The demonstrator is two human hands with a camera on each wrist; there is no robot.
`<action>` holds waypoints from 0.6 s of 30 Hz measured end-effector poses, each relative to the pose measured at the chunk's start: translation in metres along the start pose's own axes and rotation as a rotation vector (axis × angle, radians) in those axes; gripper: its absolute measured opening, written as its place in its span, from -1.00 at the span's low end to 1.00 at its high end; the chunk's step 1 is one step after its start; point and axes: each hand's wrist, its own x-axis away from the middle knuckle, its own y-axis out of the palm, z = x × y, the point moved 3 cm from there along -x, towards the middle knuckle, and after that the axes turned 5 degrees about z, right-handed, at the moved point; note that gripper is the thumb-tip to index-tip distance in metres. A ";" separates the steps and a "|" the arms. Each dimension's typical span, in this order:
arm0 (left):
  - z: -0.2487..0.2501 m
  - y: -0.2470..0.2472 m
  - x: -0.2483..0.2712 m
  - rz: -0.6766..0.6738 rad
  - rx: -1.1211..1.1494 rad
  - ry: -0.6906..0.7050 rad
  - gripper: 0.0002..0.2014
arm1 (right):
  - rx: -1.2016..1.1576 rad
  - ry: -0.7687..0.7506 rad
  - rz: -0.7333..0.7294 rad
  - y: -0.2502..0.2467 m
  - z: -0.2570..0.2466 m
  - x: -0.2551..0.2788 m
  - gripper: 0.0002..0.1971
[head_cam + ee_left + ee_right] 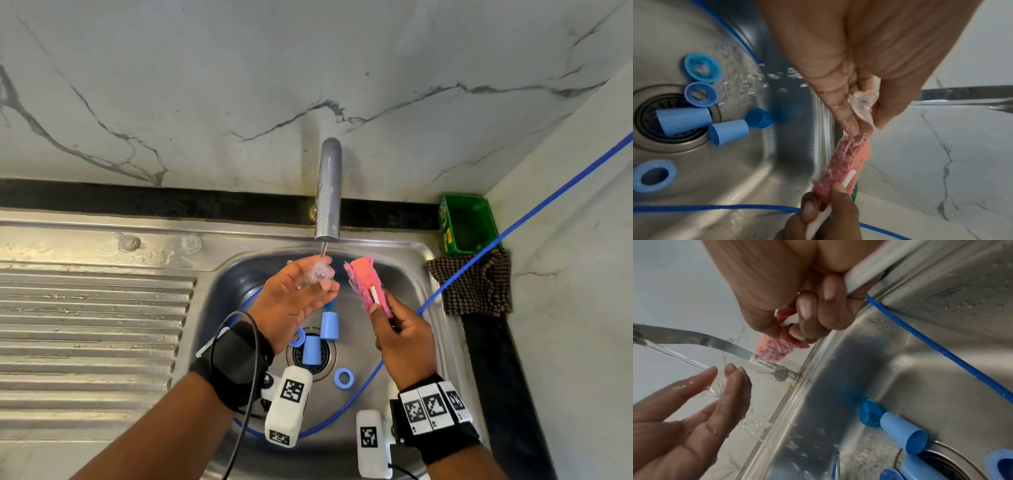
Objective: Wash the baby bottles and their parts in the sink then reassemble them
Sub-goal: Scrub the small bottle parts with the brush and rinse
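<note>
Over a steel sink [424, 260] set against marble, a left hand [291, 301] pinches a clear, soft, slippery teat [320, 272] by its rim under the tap [329, 192], the right hand [404, 339] clamping a pink brush [364, 284].

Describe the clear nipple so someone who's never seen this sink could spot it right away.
Start at the faucet over the steel sink. Under its stream, the left hand holds the nipple at its fingertips. It is clear, unlike the blue parts on the sink floor.
</note>
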 end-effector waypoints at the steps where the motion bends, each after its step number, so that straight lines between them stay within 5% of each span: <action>1: 0.001 0.000 0.003 0.007 -0.039 0.026 -0.64 | 0.003 -0.005 0.001 -0.001 -0.001 0.002 -0.57; 18: 0.043 0.024 0.013 0.068 -0.448 0.243 -0.79 | 0.016 -0.075 0.012 -0.017 -0.020 0.025 -0.63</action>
